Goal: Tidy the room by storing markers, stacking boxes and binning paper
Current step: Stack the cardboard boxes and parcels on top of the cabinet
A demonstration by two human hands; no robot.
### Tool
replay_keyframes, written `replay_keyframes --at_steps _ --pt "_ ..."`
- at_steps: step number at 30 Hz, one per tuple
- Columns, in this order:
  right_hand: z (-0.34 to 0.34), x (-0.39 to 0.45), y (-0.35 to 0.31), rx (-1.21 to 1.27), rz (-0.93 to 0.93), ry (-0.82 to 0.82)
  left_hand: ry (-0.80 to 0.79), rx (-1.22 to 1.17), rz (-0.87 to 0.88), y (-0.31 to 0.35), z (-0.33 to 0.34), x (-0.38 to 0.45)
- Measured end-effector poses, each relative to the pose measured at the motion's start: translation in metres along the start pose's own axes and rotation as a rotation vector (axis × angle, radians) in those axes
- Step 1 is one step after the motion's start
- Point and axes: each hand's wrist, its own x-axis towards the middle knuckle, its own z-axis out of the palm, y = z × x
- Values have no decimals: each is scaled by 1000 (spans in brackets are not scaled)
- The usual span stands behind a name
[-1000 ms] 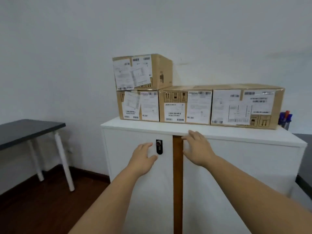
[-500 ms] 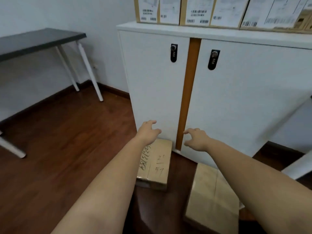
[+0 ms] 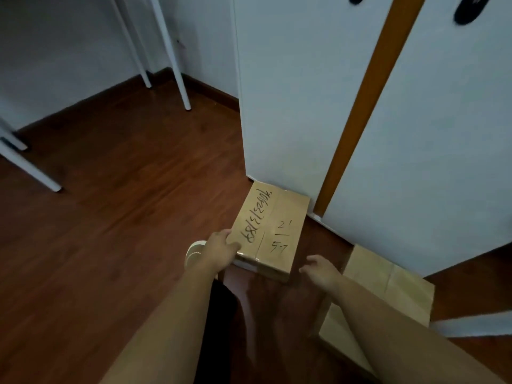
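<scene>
Left fingers (image 3: 232, 243) spread and laid on the near left corner of the flat brown cardboard box with black handwritten numbers (image 3: 273, 228), thumb along the edge; touching, not yet curled under. Left hand (image 3: 219, 250) set there, probably to take one side of a two-handed lift. Right fingers (image 3: 306, 266) loosely spread, holding nothing, just beside the box's near right corner and apart from it. Right hand (image 3: 321, 271) low over the dark red-brown wooden floor (image 3: 124, 203), likely closing in on the opposite side. Handwritten box flat on the floor, far end against the foot of the white two-door cabinet with an orange centre strip (image 3: 291, 92). Second plain brown cardboard box (image 3: 388, 289) on the floor to the right, near the cabinet, untouched. White shoe (image 3: 194, 252) behind the left hand. White table legs (image 3: 169, 51) well apart, far left. Stacking judged as just starting here.
</scene>
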Motion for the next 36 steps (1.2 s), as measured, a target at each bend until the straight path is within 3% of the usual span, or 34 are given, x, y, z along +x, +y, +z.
replay_keyframes --at_steps 3,7,14,19,24,27,32,36 --pt "18 23 9 82 76 -1 20 21 -6 -23 10 21" --pt "34 52 13 229 153 -5 -98 31 -43 -43 25 51" --pt "66 100 17 319 214 27 -148 1 -96 -65 51 83" --pt "77 119 24 446 272 5 -205 -353 -232 -77 61 113" --pt "80 133 26 574 323 53 -165 -538 -316 -78 64 127" --pt "75 125 19 682 310 157 -107 -611 -349 -69 51 127" --pt "45 103 -45 922 209 242 15 -661 -221 -26 -6 118" --pt "20 74 -93 1021 49 248 -33 -844 -176 18 -62 100"
